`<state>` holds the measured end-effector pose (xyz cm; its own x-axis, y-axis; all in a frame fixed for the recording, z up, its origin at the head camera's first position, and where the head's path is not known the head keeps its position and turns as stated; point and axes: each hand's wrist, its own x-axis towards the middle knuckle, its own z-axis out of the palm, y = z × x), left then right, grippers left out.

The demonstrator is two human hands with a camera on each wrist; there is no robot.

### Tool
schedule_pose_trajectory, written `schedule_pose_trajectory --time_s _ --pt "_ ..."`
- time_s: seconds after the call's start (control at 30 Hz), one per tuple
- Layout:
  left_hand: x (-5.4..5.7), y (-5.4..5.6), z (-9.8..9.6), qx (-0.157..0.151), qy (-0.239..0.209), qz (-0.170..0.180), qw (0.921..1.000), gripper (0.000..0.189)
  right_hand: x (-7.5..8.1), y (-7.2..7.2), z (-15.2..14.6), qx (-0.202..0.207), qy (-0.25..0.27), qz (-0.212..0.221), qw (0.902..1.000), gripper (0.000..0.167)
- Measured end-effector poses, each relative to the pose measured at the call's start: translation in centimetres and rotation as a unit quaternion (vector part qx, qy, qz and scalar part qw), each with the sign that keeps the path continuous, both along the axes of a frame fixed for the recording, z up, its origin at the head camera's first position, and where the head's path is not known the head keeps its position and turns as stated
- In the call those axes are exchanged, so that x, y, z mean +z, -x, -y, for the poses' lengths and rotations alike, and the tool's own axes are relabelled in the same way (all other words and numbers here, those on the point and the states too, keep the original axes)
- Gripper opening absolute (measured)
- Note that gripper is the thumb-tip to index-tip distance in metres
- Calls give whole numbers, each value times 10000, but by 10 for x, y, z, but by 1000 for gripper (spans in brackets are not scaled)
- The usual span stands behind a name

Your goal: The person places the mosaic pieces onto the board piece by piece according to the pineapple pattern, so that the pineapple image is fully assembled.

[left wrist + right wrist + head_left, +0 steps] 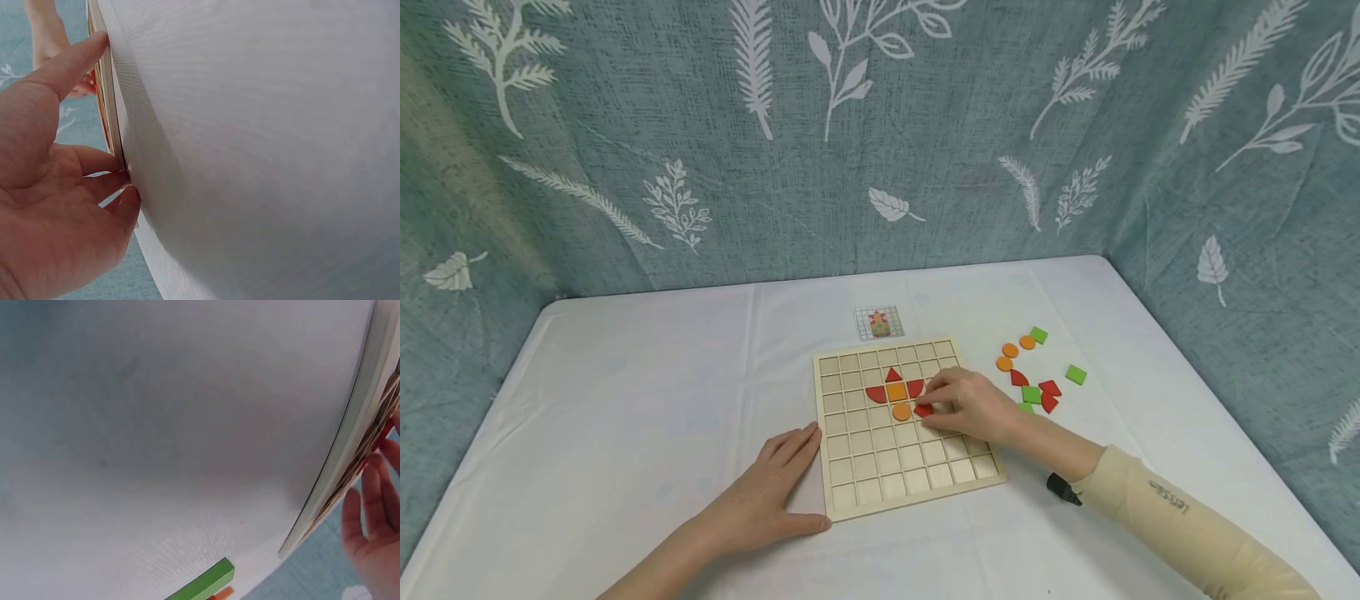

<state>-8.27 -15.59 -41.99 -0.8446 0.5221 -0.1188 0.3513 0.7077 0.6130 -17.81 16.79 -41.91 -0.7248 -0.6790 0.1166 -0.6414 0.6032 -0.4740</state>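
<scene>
A wooden grid board (pixel 865 492) lies on the white table. Set in its cells are a red triangle tile (pixel 892 376), an orange square tile (pixel 897 392), two red quarter-circle tiles (pixel 876 394) on either side, and an orange round tile (pixel 901 412) below. My right hand (pixel 970 404) pinches a red tile (pixel 923 410) low over the cell right of the orange round; fingers hide part of its outline. Along the board's left edge, my left hand (pixel 756 492) rests with thumb and fingers spread, fingertips touching the rim, as the left wrist view also shows.
Behind the board lies a small pattern card (pixel 879 322) with a coloured figure on a grid. Loose green squares (pixel 1076 374), orange rounds (pixel 1010 351) and red tiles (pixel 1049 388) are scattered to the right. A black marker-like object (pixel 1063 489) lies by the right sleeve.
</scene>
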Motion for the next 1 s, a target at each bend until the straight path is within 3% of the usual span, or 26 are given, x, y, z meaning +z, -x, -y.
schedule_pose_trajectory --time_s 0.13,0.33,0.7,1.0 --pt "1 0 0 5 5 -14 10000 105 1 2 -1 153 110 220 9996 34" --pt "1 0 -1 3 31 -51 10000 104 0 4 -2 70 222 626 9978 45" --pt "0 -1 -1 10 2 -2 10000 105 -2 7 -1 246 357 711 9965 40" --pt "-1 -1 -1 11 3 -53 10000 105 -2 6 -1 95 596 1056 9926 41"
